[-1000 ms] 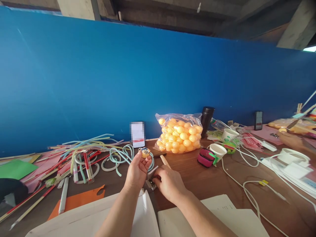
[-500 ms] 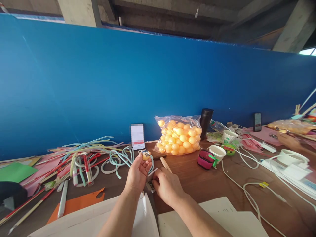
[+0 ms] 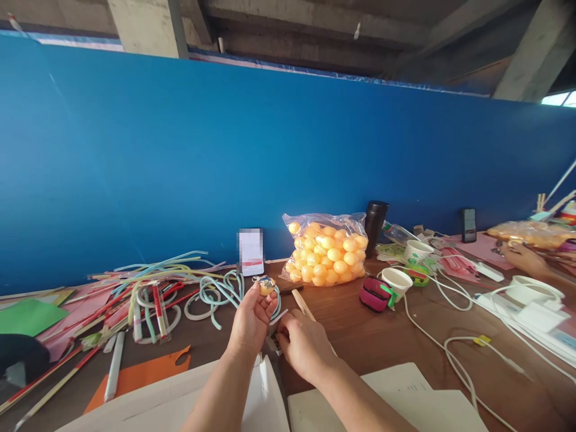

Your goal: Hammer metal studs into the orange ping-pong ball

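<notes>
My left hand (image 3: 250, 321) is raised above the wooden table (image 3: 382, 330) and pinches a small orange ball (image 3: 266, 285) with blue marks on it at the fingertips. My right hand (image 3: 302, 346) rests low on the table just to the right, its fingers curled over a small dark object (image 3: 272, 342) that is mostly hidden. A wooden stick (image 3: 302, 303) lies just beyond my right hand.
A clear bag of orange balls (image 3: 327, 250) stands behind, beside a black flask (image 3: 375, 219). Coloured tubes and straws (image 3: 157, 282) litter the left. White paper sheets (image 3: 252, 402) lie in front. Paper cups (image 3: 398, 279), a pink case (image 3: 376, 294) and white cables (image 3: 454, 342) lie right. Another person's hand (image 3: 524, 258) is far right.
My left hand and the ball have barely shifted. My right hand has slid slightly left and closer over the small dark object. The other person's hand at far right has moved a little.
</notes>
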The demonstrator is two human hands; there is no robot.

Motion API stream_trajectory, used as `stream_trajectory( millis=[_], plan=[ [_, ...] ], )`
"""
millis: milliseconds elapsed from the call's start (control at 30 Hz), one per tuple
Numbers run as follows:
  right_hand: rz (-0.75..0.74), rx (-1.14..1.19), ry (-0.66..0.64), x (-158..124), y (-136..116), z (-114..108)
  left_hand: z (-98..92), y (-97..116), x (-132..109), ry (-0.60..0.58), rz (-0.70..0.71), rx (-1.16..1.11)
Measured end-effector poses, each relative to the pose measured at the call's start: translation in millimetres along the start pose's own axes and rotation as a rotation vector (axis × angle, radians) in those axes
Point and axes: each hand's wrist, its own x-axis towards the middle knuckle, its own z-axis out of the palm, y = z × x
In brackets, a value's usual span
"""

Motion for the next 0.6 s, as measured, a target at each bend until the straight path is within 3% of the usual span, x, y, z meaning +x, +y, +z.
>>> stream_trajectory(
  millis=[333, 600],
  plan=[
    [0.019, 0.106, 0.04, 1, -3, 2, 0.1, -1, 1, 0.004, -0.005, -0.005],
    [0.074, 0.465, 0.088, -3, 0, -10, 1.8, 0, 0, -0.011, -0.005, -0.01]
  ],
)
